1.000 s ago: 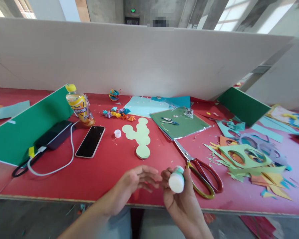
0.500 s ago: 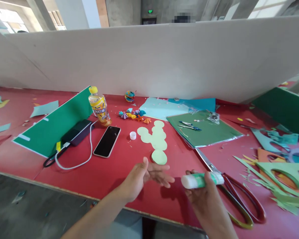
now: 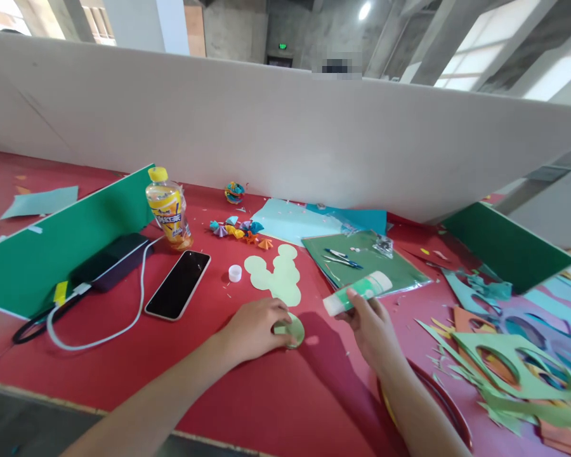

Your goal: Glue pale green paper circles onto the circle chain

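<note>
Big red table (image 3: pixel 181 374) is the anchor here. Near its middle, the left hand (image 3: pixel 255 328) presses down flat on a light green paper circle (image 3: pixel 291 330), fingers curled over its edge. Just right of that, the right hand (image 3: pixel 368 322) is closed around a green-and-white glue stick (image 3: pixel 358 292), tilted. Back left stands an orange drink bottle (image 3: pixel 168 208); label text too blurry to read. White cap (image 3: pixel 235 273) sits alone.

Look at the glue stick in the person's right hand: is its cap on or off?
Off, it seems: the glue stick in the right hand shows no cap, and a small white cap lies apart on the red table.
</note>
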`<state>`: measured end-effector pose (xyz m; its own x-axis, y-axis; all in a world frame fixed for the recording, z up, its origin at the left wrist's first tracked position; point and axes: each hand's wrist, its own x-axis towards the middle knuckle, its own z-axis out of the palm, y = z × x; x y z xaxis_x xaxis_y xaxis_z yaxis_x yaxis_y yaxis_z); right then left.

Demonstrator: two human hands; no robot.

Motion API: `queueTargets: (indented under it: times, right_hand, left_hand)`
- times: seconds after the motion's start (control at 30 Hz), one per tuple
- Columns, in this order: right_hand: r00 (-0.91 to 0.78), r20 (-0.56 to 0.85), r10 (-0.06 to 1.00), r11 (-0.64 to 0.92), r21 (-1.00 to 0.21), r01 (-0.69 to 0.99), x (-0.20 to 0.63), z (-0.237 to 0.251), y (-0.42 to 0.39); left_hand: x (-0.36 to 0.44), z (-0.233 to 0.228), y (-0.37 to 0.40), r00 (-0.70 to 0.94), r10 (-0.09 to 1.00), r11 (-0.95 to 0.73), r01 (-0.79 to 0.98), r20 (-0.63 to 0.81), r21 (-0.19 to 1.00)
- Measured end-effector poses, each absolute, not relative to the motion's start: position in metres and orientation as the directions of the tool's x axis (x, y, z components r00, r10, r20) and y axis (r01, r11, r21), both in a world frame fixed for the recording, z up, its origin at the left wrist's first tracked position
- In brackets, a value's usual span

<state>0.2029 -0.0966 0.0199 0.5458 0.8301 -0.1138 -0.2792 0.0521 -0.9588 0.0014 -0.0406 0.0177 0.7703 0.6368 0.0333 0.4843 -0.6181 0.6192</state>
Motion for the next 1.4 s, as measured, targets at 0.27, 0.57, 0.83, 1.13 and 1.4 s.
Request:
queueTargets:
  times: [0.27, 0.57, 0.83, 1.13, 1.4]
  right_hand:
    - [0.439, 0.243, 0.865, 0.052, -0.914, 0.403, 0.186, 0.019, -0.11]
    - [0.276, 0.132, 0.952, 0.026, -0.933, 0.359, 0.178, 0.012, -0.112]
    - [0.235, 0.164, 0.958, 0.049, -0.902, 0.429, 0.169, -0.006, -0.115]
    - [-0.014, 0.101, 0.995, 0.091, -0.823, 0.56, 0.178, -0.012, -0.116]
    - [0.002, 0.164, 0.986, 0.124, -0.757, 0.642, 0.187, -0.02, -0.111]
  left_hand:
    - [0.018, 0.006, -0.049, 0.737, 0.664, -0.63, 0.462, 0.124, 0.625]
    - [0.015, -0.005, -0.041, 0.753, 0.644, -0.563, 0.351, 0.131, 0.748]
    - [0.011, -0.006, -0.035, 0.792, 0.596, -0.583, 0.315, 0.13, 0.749]
    - [-0.001, -0.007, -0.026, 0.866, 0.492, -0.558, 0.24, 0.084, 0.795]
    - [0.001, -0.007, -0.025, 0.871, 0.484, -0.53, 0.22, 0.079, 0.819]
